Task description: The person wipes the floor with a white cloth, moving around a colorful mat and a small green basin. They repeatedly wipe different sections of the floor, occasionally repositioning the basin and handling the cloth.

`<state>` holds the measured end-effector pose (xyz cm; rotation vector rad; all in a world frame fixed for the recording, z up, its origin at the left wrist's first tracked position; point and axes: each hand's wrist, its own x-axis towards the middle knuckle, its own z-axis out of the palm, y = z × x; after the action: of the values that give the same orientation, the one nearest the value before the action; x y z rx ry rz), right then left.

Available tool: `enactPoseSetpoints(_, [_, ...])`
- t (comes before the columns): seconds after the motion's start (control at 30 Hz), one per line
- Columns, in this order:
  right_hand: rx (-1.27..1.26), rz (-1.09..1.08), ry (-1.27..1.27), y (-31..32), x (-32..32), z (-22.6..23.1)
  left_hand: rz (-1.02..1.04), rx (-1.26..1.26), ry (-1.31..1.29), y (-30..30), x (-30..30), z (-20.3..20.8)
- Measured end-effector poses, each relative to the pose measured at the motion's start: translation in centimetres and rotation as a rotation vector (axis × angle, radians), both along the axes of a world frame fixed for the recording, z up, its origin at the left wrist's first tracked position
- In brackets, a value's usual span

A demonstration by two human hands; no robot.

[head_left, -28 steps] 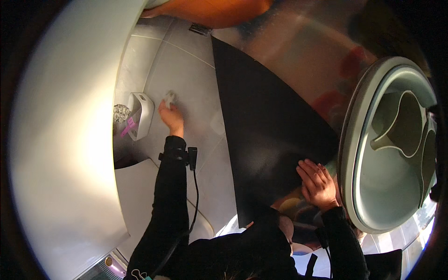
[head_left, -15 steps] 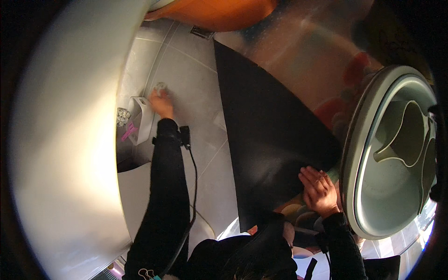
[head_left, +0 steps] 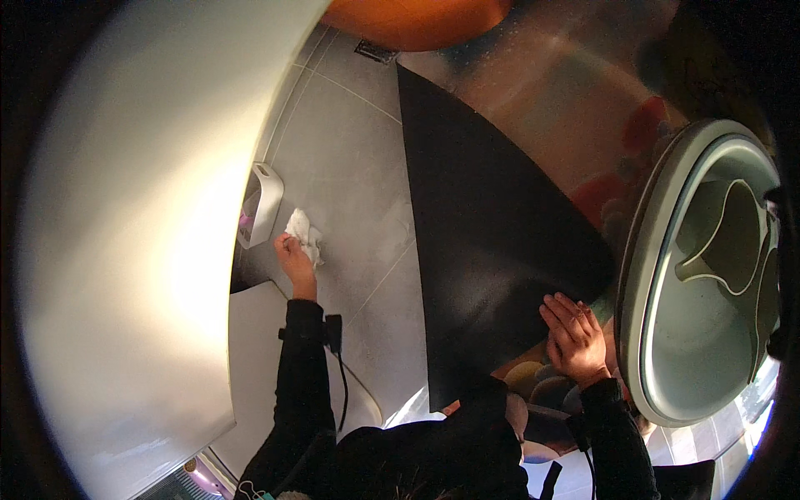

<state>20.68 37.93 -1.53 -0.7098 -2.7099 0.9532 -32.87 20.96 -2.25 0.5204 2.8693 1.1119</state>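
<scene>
My left hand [head_left: 297, 265] is closed on a crumpled white cloth or tissue [head_left: 302, 230], over the grey tiled surface [head_left: 350, 200]. Whether the cloth touches the tiles I cannot tell. Beside that hand is a white open-sided holder [head_left: 265, 204] with something pink inside, mostly cut off by the large pale surface at left. On the other side, my right hand [head_left: 575, 335] has its fingers stretched out and together at the lower edge of a large black sheet or mat [head_left: 492, 233]. Nothing shows in its grip.
At far right stands a pale oval bowl [head_left: 667, 350] with a curved divider. A big white smooth surface [head_left: 133, 250] fills the left side. An orange rounded object [head_left: 425, 21] sits at the top, near a small dark grate [head_left: 375, 52]. A colourful printed surface [head_left: 550, 83] borders the mat.
My left hand has come back toward me with the white cloth, which now shows more fully. The view has shifted slightly, hiding more of the holder. My right hand stays nearly in place.
</scene>
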Motion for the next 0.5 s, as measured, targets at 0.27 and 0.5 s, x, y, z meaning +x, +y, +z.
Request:
enactPoseSetpoints(0.27, [0.04,-0.005,-0.031,0.1,-0.1,0.1,-0.403,-0.431,0.728,5.6,-3.8,-6.2])
enactPoseSetpoints(0.5, [-0.003,-0.022,-0.007,-0.1,0.1,-0.2,-0.481,-0.469,0.539,14.9,-4.7,-3.1])
